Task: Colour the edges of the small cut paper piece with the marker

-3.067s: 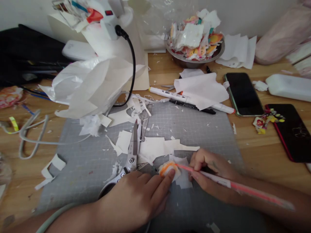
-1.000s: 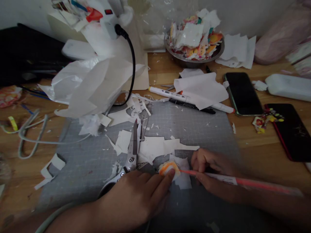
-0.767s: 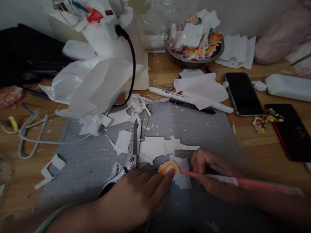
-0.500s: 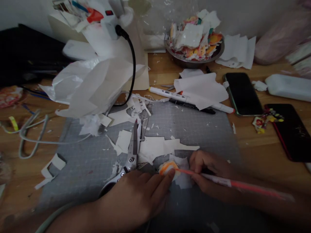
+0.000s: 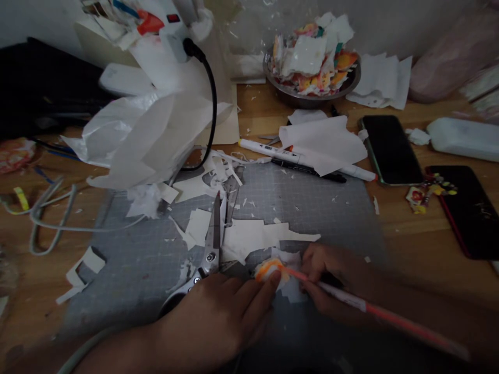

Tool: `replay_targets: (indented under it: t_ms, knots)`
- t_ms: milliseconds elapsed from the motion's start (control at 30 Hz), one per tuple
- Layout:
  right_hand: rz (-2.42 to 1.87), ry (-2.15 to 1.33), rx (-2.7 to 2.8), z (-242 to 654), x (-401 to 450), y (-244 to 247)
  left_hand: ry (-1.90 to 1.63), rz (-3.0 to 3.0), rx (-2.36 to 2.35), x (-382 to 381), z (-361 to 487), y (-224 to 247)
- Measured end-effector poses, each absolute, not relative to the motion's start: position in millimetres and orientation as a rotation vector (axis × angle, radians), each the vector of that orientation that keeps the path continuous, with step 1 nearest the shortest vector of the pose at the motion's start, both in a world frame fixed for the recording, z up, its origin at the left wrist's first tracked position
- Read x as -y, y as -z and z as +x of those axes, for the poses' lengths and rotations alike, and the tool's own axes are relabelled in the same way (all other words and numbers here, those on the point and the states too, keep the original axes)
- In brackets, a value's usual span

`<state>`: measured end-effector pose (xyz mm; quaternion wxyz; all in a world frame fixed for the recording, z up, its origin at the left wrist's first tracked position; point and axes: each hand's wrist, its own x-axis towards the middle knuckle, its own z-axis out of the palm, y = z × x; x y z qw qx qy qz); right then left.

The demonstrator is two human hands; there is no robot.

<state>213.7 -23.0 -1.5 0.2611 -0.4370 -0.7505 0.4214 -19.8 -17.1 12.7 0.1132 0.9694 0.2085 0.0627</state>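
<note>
My left hand point(image 5: 224, 311) lies on the grey cutting mat point(image 5: 132, 265), its fingertips pressing on a small orange-and-white paper cutout point(image 5: 268, 270). In my right hand point(image 5: 329, 270) is a slim orange-red pen point(image 5: 346, 297), pinched between the fingers. Its tip touches the cutout beside my left fingertip, and its back end slants to the lower right. White paper point(image 5: 292, 291) lies under and beside the cutout. Just beyond my left hand are scissors point(image 5: 212, 254), blades slightly apart, with the handles partly hidden by the hand.
White paper scraps point(image 5: 253, 234) litter the mat. Markers point(image 5: 268, 149) lie behind them. A metal bowl point(image 5: 307, 98) of coloured paper pieces stands at the back. Two phones point(image 5: 392, 150) rest at the right. A power strip point(image 5: 173, 39), plastic bag point(image 5: 117, 124) and cable point(image 5: 50, 226) occupy the left.
The pen's back end has swung lower, and my right hand has shifted slightly left. My left hand stays on the cutout.
</note>
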Motion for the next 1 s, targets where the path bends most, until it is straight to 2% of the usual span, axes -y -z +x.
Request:
replay_targets:
  t_ms: [300, 533, 733, 1000]
  knots:
    - [-1.227, -1.317, 1.897, 216.5, 27.1, 1.1, -0.229, 2.848, -0.627, 15.0, -17.8, -13.8]
    - [-1.148, -1.234, 2.047, 214.5, 21.1, -6.5, -0.168, 2.859, -0.612, 16.1, -19.2, -13.8]
    - [-1.202, -1.239, 1.963, 215.9, 25.6, -1.7, -0.195, 2.849, -0.625, 15.8, -18.5, -14.1]
    - [-1.052, -1.052, 2.301, 212.9, 23.3, -6.3, -0.198, 2.847, -0.635, 17.0, -19.0, -13.1]
